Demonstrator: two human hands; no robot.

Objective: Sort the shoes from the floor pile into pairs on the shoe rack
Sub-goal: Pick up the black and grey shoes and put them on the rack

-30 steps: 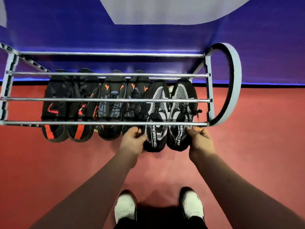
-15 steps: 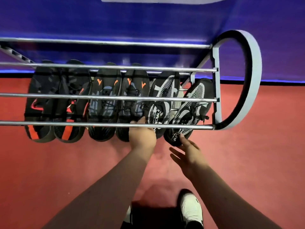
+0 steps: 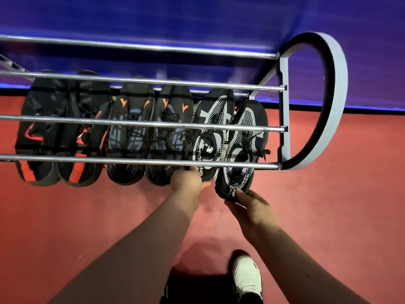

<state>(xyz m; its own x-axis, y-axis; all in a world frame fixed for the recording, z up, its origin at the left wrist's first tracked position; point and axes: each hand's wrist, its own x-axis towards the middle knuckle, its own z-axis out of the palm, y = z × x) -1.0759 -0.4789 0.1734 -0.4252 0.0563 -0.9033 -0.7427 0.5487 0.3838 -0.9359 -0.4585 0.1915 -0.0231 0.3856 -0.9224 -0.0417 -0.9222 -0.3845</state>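
A metal shoe rack (image 3: 140, 161) stands against the blue wall, seen from above. Under its top bars, three pairs sit side by side: a black and red pair (image 3: 63, 128) at the left, a black and blue pair with orange marks (image 3: 151, 128) in the middle, a black and white pair at the right. My left hand (image 3: 186, 179) grips the heel of the left black and white shoe (image 3: 210, 132). My right hand (image 3: 252, 205) holds the heel of the right black and white shoe (image 3: 243, 145), which tilts and sticks out past the front bar.
The rack's grey looped side frame (image 3: 328, 102) closes its right end. Red floor (image 3: 328, 216) spreads in front. My right foot in a white shoe (image 3: 246, 277) stands below my arms.
The two black and white shoes have tilted to the right and slid further in. My right hand let go for a moment and now holds the right shoe's heel again.
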